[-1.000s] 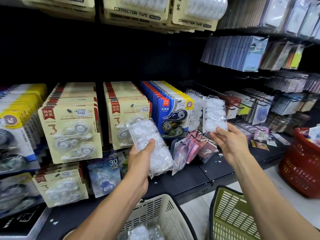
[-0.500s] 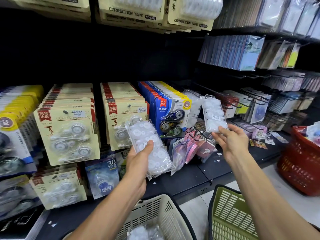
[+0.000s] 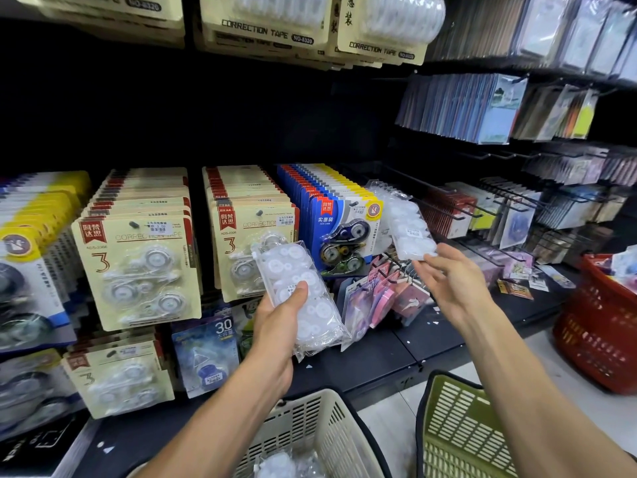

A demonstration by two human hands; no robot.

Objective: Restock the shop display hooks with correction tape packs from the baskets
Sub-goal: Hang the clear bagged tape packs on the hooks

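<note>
The left hand [image 3: 275,326] grips a stack of clear correction tape packs [image 3: 300,298], thumb across the front. The right hand [image 3: 451,284] is spread, fingertips [image 3: 425,262] touching the bottom edge of the clear pack [image 3: 408,229] hanging on its hook row.

Top cream correction tape cards [image 3: 269,29] cut off by upper edge. White basket [image 3: 310,432] and green basket [image 3: 458,436] cropped at bottom. Right-side hanging packs [image 3: 565,205] too blurred to identify.
</note>
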